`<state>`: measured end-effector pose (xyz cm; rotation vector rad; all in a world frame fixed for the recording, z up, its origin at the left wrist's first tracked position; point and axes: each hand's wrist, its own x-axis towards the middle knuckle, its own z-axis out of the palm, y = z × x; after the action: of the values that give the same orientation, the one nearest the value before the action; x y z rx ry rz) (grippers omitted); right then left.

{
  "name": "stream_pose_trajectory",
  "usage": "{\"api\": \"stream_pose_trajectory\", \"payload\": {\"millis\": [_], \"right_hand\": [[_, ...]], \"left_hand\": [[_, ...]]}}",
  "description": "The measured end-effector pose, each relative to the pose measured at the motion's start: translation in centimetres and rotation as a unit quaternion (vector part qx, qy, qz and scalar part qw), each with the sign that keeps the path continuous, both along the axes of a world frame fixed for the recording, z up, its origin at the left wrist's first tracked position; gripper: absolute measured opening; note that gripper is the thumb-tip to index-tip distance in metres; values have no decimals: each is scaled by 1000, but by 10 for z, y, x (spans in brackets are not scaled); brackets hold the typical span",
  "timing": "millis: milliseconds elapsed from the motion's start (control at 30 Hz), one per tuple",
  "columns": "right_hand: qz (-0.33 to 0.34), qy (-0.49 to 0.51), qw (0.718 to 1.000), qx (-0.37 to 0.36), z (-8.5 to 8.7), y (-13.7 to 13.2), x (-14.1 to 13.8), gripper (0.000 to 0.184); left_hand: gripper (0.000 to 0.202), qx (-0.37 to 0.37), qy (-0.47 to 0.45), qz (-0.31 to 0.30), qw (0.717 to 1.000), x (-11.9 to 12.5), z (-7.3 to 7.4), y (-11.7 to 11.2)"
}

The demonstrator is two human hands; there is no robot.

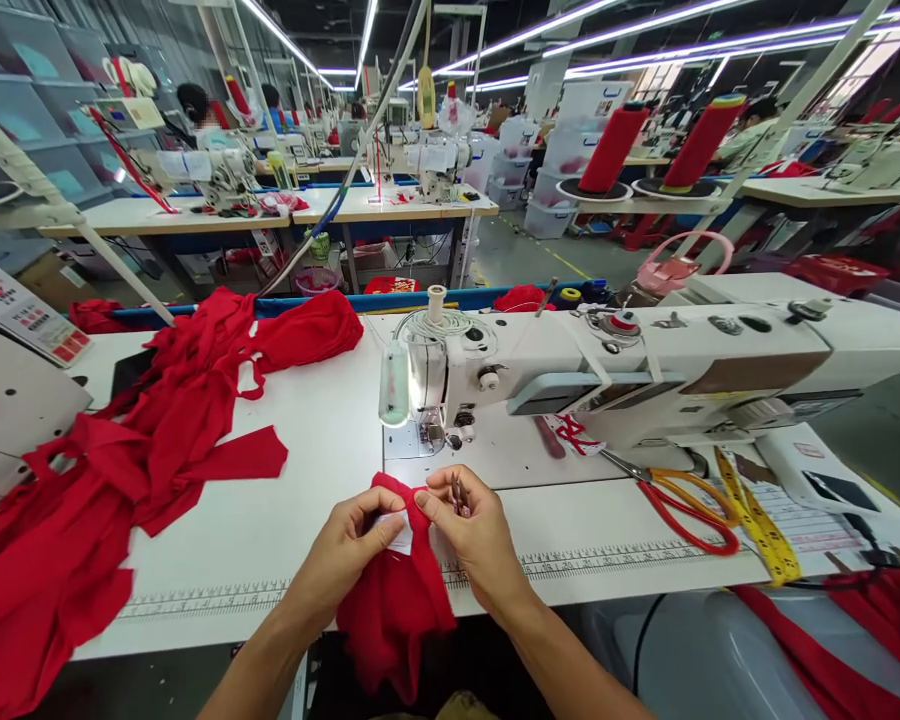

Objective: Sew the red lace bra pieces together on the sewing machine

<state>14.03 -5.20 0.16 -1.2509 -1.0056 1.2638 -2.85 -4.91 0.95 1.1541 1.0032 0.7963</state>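
Between my two hands a piece of red fabric (401,620) is held up at the table's front edge, its lower part hanging over. My left hand (356,535) is closed, pinching the fabric beside a small white label (400,535). With thumb and fingers my right hand (474,535) grips the fabric's upper edge. Small thread snips (460,494) are also tucked in the fingers of that hand. Just beyond the hands stands the sewing machine (720,360), its needle area (433,432) lit.
A long heap of red fabric pieces (142,440) covers the table's left side. Orange and red-handled scissors (690,505) and a yellow measuring tape (757,520) lie at the right. A printed ruler (585,562) runs along the front edge. A grey plastic bin (690,655) stands below right.
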Motion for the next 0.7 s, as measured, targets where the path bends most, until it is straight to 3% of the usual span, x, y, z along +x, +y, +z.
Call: {"api": "stream_pose_trajectory", "payload": {"millis": [67, 133, 233, 367, 500, 700], "right_hand": [[53, -93, 994, 16, 5, -1, 9, 33], [68, -236, 967, 64, 12, -7, 18, 29], [48, -418, 888, 184, 20, -18, 25, 20], [48, -503, 805, 311, 19, -27, 22, 20], [44, -501, 782, 368, 14, -24, 17, 16], [41, -497, 780, 377, 12, -23, 17, 16]], "left_hand": [[35, -15, -12, 8, 1000, 0, 0, 0], [36, -21, -19, 14, 999, 0, 0, 0], [36, -23, -30, 19, 999, 1, -1, 0], [35, -19, -37, 27, 999, 2, 1, 1], [36, -20, -44, 34, 998, 3, 2, 1], [37, -23, -43, 40, 998, 3, 0, 1]]}}
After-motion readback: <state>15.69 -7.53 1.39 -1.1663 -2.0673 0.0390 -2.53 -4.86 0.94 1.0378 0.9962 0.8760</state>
